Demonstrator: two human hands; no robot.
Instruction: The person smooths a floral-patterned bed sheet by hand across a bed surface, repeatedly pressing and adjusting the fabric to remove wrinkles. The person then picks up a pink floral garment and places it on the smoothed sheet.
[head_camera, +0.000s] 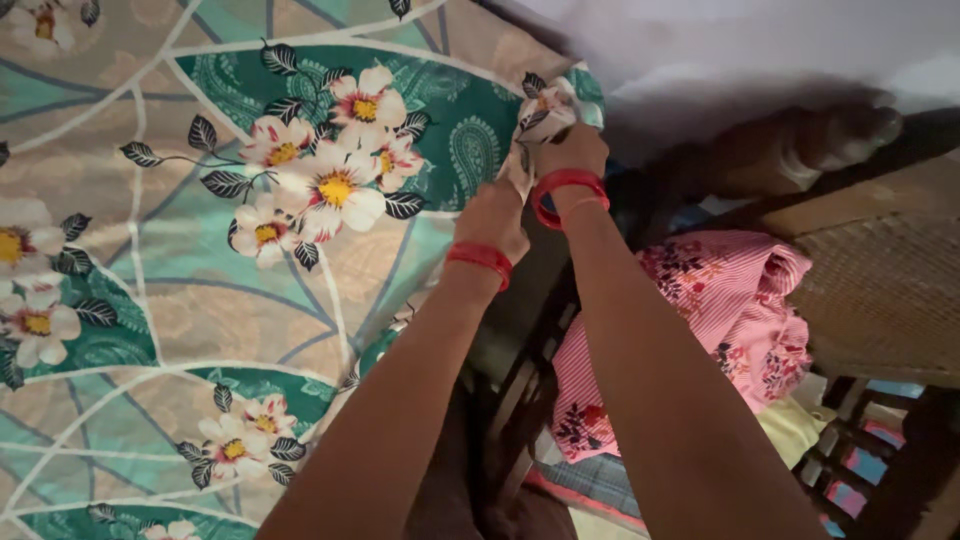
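Looked down over 2 bare forearms reaching away to the far middle of the scene. Saw a teal and beige cotton bedsheet printed with white flowers spread flat across the whole left side, its far right corner gathered into a small bunch. Found the right hand closed tight around that bunched corner, fist uppermost, with a round red plastic bangle on the wrist. Found the left hand just nearer and to the left, touching the right one, curled shut on the sheet's edge below the corner; could not make out its fingertips, hidden behind the cloth. Noted a second red bangle on that wrist.

Noticed, to the right, a crumpled pink striped cloth with a floral print lying over a dark wooden slatted frame, and further right a brown woven cane seat.

Judged the grip sound: 2 hands close together, cloth pinched firmly at the very corner. Seemed wise to hold the edge taut, keep the printed side up, and stay clear of the frame's slats, where loose fabric could snag.
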